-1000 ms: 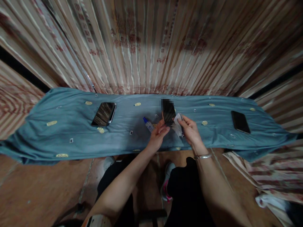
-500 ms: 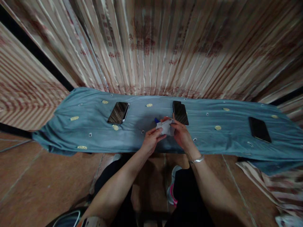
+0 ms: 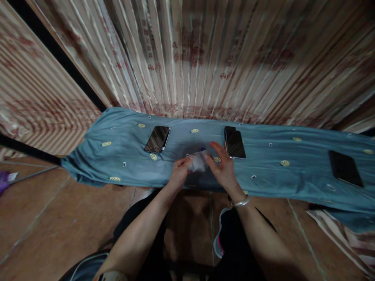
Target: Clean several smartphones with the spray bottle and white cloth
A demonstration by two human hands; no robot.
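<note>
A small pale grey cloth (image 3: 197, 163), blurred at its lower part, hangs over the middle of the table. My left hand (image 3: 180, 168) pinches its left edge between thumb and fingers. On the other side, my right hand (image 3: 224, 166) has its fingers spread apart, with the thumb at or very near the cloth's right edge; whether it touches cannot be made out. A small blue thing (image 3: 203, 149) shows just beyond the cloth's top edge, too small to name. Close to my right fingers lie dark phones (image 3: 236, 143), overlapping each other.
A blue-green patterned cloth (image 3: 260, 175) covers the long narrow table. Stacked phones (image 3: 157, 138) lie left of centre, and another dark phone (image 3: 345, 168) lies at the right. Striped curtains (image 3: 187, 58) hang behind; a dark pole (image 3: 61, 56) slants at the left.
My right fingers have come off the grey cloth and spread apart, while my left hand keeps its pinch. The camera view has turned slightly left, so the table appears shifted right.
</note>
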